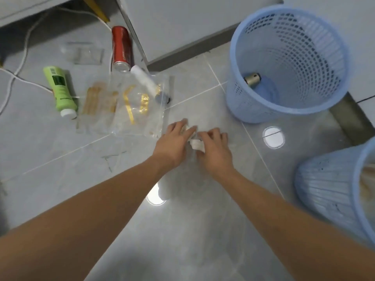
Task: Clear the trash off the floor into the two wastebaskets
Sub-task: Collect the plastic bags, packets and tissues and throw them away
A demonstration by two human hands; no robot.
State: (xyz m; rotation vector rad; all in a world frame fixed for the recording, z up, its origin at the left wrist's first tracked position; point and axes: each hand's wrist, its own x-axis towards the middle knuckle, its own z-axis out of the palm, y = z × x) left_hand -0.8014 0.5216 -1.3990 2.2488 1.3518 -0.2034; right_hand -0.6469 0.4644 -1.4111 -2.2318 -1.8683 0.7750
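Gathering floor trash beside the two wastebaskets [288, 63].

Both hands are meeting on a small white scrap [196, 144] between their fingertips: the left hand [172, 142] and the right hand [214, 149] are pinching it together, probably to bunch it for lifting.

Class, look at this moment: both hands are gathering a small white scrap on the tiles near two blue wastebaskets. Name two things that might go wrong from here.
1. The white scrap is small and pinched between the left hand and right hand; the grip may slip and drop bits on the floor.
2. The clear plastic bags lie under the white tube; pulling them might roll it and the red can away.
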